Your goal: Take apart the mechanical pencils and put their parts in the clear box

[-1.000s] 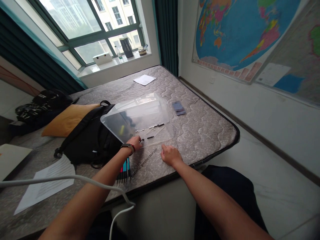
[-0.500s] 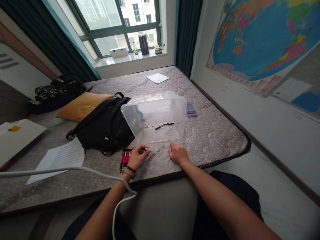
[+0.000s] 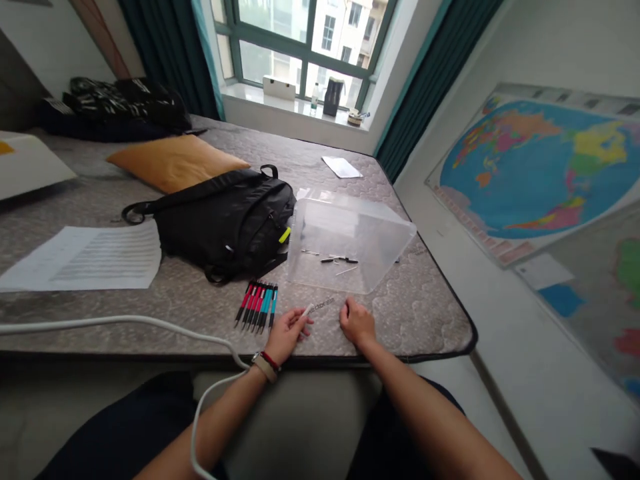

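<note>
My left hand (image 3: 289,332) is closed in a pinch on a small white stick-like piece (image 3: 309,310), whose exact kind I cannot make out. Just left of it, several red and teal pens (image 3: 257,307) lie side by side on the mattress. My right hand (image 3: 358,323) rests curled on the mattress near the front edge; whatever its fingers may hold is hidden. Beyond both hands, a clear plastic bin (image 3: 345,223) lies on its side with its opening towards me. Several black and white pen parts (image 3: 339,259) are inside it.
A black backpack (image 3: 225,230) leans left of the bin, with an orange pillow (image 3: 177,163) behind it. Printed paper (image 3: 110,257) lies farther left on the mattress (image 3: 200,313). A white cable (image 3: 150,321) runs across my left forearm. Another white sheet (image 3: 342,167) lies towards the window.
My view has turned, bringing more of the pen row into sight. My left hand has rotated, and the white piece now points away from me. My right hand stays curled near the bin.
</note>
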`<state>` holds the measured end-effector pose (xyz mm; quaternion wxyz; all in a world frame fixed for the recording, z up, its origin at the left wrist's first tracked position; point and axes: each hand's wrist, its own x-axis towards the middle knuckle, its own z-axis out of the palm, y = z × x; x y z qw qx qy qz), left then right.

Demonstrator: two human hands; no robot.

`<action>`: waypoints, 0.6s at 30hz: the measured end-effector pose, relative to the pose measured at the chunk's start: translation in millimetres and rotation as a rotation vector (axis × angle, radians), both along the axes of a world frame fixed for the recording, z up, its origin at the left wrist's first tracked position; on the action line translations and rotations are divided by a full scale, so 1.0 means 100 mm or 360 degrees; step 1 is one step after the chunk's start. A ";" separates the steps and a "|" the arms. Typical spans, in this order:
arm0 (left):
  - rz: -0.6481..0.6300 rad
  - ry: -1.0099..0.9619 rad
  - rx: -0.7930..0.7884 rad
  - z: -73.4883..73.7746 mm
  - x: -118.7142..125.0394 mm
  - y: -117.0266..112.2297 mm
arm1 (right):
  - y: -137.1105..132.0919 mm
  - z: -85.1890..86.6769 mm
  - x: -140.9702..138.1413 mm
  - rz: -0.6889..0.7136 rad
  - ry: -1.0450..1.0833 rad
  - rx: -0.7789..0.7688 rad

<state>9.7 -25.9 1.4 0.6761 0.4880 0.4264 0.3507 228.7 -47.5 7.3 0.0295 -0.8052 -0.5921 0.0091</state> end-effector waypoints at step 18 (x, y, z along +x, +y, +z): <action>0.0103 -0.0248 0.0137 0.39 -0.04 -0.01 | 1.53 0.55 0.23 0.0288 0.0033 -0.0183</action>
